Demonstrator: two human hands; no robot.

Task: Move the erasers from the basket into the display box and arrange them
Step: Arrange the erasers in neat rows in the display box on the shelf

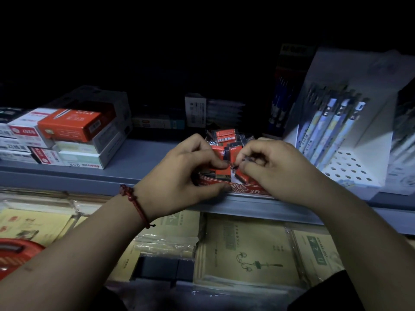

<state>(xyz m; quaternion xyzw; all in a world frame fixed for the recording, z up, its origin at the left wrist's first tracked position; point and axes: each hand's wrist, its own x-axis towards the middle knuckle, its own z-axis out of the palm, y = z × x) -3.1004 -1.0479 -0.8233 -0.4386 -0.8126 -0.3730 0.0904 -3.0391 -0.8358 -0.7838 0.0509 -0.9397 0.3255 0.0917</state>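
**Both hands at the display box**

My left fingertips (pixel 219 164) curl down over the top edge of an upright eraser (pixel 225 172), orange with a black band marked 2B, standing at the front of the display box (pixel 249 190). My thumb lies along the box's red front lip, so the eraser and the lip are clamped together in my left hand (pixel 186 173). My right fingertips (pixel 243 163) are bent in tight and pinch the upper end of a tilted eraser (pixel 244 176) just beside the upright one; my right hand (pixel 277 171) covers the right part of the box.

Behind my fingers, more erasers (pixel 225 135) in the same orange and black wrapping lie in a loose heap at the back of the box. The box sits at the front edge of a grey shelf (pixel 143 160).

A red cord bracelet (pixel 137 204) circles my left wrist. Stacked red and white boxes (pixel 67 133) stand to the left on the shelf, a white pen stand (pixel 350 167) with pale blue pens to the right. Below the shelf lie wrapped notebooks (pixel 244 250), and the red basket (pixel 20 251) shows at the lower left, well apart from the box.
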